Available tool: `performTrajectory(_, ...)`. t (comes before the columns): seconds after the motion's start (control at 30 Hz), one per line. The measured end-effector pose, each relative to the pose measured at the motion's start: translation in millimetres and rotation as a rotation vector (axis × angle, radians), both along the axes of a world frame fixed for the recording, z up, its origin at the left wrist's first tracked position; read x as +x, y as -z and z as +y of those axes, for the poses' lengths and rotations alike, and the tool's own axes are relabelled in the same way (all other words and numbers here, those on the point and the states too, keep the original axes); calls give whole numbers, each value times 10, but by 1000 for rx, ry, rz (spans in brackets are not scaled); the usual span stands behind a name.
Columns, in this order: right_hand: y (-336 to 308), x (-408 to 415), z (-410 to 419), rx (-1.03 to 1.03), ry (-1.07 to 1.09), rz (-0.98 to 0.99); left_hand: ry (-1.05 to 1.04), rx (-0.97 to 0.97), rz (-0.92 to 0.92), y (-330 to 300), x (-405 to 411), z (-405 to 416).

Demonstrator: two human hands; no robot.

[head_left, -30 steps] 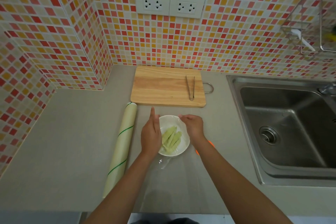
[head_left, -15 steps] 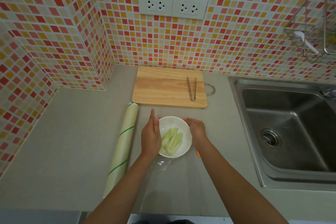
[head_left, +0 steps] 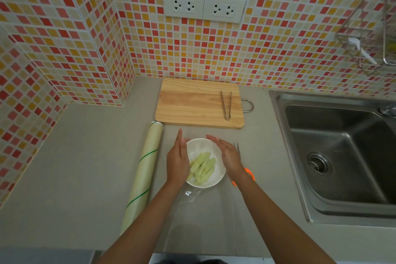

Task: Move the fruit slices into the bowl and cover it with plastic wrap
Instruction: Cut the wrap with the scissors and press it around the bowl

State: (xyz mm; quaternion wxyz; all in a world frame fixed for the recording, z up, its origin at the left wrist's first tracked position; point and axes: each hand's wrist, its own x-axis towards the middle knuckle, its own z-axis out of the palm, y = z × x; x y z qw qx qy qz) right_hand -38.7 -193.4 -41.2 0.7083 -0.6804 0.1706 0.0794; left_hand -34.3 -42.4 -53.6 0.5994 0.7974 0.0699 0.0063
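A small white bowl (head_left: 211, 148) stands on the grey counter and holds several pale green fruit slices (head_left: 202, 166). My left hand (head_left: 176, 159) lies flat against the bowl's left side, fingers straight. My right hand (head_left: 228, 153) lies flat against its right side, fingers stretched over the far rim. A clear sheet of plastic wrap (head_left: 189, 195) lies loose under and in front of the bowl, crumpled at the near edge. Whether wrap covers the bowl's top, I cannot tell. The roll of plastic wrap (head_left: 143, 172) lies to the left.
A wooden cutting board (head_left: 192, 103) with metal tongs (head_left: 226, 104) on it sits behind the bowl. Scissors with an orange handle (head_left: 249, 172) lie partly hidden under my right wrist. A steel sink (head_left: 334, 156) is on the right. Tiled walls close the back and left.
My right hand has opened flat and slid along the bowl's right rim, uncovering the scissors' blades. My left hand stays against the left side.
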Motion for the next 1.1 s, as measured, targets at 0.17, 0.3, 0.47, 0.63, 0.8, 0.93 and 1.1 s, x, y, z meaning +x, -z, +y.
performTrajectory(0.17,-7,-31,33,8,31,21,15,-71,68,-22,43,7)
performTrajectory(0.3,64,-86,65,-85,147,-71,123,-38,73,-32,174,26)
performTrajectory(0.47,140,-192,118,-90,314,-116,-74,113,86,67,252,66)
performTrajectory(0.63,124,-240,107,-63,357,-93,42,241,269,54,221,104)
performTrajectory(0.8,134,-312,56,-11,352,-97,133,182,442,150,321,153)
performTrajectory(0.93,170,-330,48,11,367,-99,153,195,456,151,299,138)
performTrajectory(1.1,187,-339,43,16,375,-103,127,167,450,156,254,96)
